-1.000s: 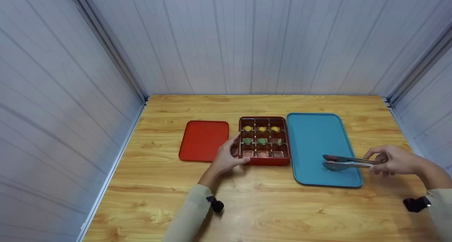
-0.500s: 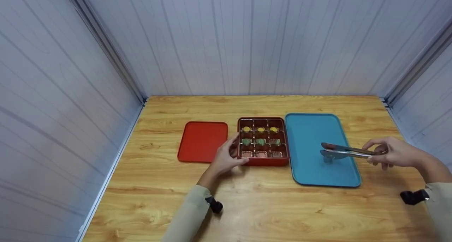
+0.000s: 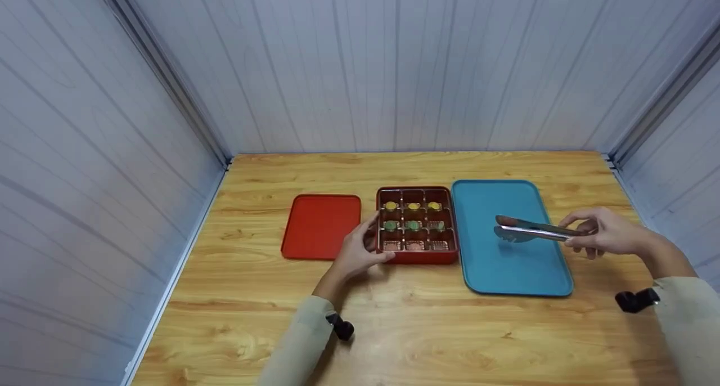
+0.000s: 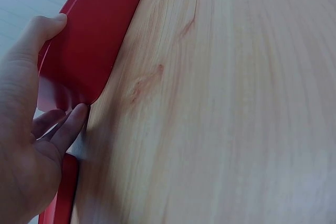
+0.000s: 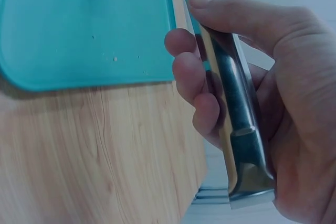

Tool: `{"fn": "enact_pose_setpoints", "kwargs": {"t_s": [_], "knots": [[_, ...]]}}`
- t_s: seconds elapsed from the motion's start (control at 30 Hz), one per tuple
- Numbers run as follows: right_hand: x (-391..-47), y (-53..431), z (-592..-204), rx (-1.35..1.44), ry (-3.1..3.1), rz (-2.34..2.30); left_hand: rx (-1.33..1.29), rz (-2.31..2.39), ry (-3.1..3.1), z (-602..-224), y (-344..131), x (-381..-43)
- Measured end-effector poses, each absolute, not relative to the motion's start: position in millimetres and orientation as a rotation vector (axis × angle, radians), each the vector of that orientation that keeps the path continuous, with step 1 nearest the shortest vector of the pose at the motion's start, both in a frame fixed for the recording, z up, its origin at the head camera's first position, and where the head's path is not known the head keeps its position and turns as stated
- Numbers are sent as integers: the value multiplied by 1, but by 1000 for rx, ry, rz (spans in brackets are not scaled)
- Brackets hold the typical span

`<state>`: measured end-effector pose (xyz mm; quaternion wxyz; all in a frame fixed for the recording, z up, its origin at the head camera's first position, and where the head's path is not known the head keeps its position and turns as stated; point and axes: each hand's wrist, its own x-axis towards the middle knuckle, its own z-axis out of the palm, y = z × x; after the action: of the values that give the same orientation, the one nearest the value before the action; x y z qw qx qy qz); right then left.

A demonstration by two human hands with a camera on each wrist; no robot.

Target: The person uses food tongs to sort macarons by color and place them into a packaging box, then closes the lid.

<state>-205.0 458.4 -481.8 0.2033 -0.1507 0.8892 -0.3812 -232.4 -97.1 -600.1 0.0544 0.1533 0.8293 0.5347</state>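
Note:
My left hand (image 3: 357, 251) grips the front left corner of a red divided box (image 3: 419, 258), thumb along its front and fingers at its left side. The left wrist view shows my fingertips low at the corner of the box (image 4: 92, 35). Yellow pieces (image 3: 413, 206) sit in the back row of compartments, green pieces (image 3: 413, 225) in the middle row; the front row looks pinkish. My right hand (image 3: 610, 231) holds metal tongs (image 3: 540, 229), thumb on one arm and curled fingers on the other. The tips hang over the blue tray (image 3: 517, 273); I cannot tell whether they pinch anything.
A flat red square lid (image 3: 320, 227) lies left of the box. The blue tray stands close along the box's right side, with small crumbs (image 5: 115, 59) on it in the right wrist view. White panel walls (image 3: 371, 65) enclose the wooden table (image 3: 427, 330).
My right hand has raised the tongs and carried them leftward and farther back over the tray. The left hand stays on the box corner. The whole view has shifted slightly.

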Motion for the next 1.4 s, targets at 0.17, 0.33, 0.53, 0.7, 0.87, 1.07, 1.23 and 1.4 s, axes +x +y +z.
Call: {"fn": "enact_pose_setpoints", "kwargs": {"t_s": [0.17,0.33,0.53,0.7,0.87,1.07,1.23,1.4], "knots": [[-211,446,-481,-380,2487,-1055,477,1624,2522,-599,-97,-232],[-214,433,-480,-362,2499,-1041,450,1626,2510,-599,-97,-232],[-216,421,-479,-397,2505,-1069,436,1624,2511,-600,-96,-233],[-215,409,-476,-398,2490,-1090,437,1650,2487,-601,-96,-233],[-215,395,-473,-400,2487,-1099,475,1661,2501,-604,-97,-234],[-214,378,-469,-421,2494,-1117,520,1673,2523,-607,-98,-234],[-214,367,-469,-447,2474,-1132,495,1687,2481,-602,-96,-233],[-216,357,-469,-476,2447,-1136,492,1665,2508,-603,-96,-234]]}}
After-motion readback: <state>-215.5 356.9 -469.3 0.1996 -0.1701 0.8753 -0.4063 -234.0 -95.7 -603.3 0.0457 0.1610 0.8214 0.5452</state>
